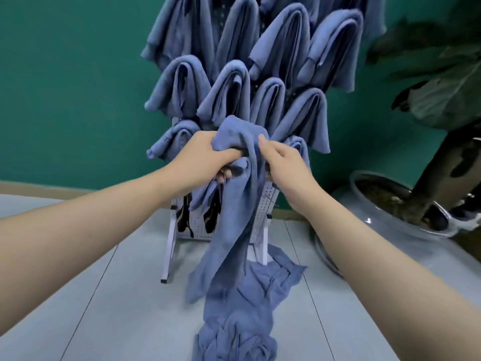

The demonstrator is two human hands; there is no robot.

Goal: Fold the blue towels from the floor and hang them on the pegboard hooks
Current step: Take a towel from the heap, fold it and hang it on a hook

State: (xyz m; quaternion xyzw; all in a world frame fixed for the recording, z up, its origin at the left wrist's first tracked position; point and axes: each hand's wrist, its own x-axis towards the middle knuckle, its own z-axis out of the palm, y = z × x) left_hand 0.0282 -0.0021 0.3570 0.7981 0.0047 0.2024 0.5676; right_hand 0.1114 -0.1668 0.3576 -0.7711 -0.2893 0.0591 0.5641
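Crumpled blue cloth towels lie heaped on the pale grey floor. Above them, the left hand and right hand grip one limp blue towel bunched before the white pegboard stand, whose hooks carry folded blue towels.

Soft, even light; wide-angle bending at edges; slight overall blur.

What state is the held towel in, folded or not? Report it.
Not folded: the towel hangs bunched from both hands, left hand and right hand.
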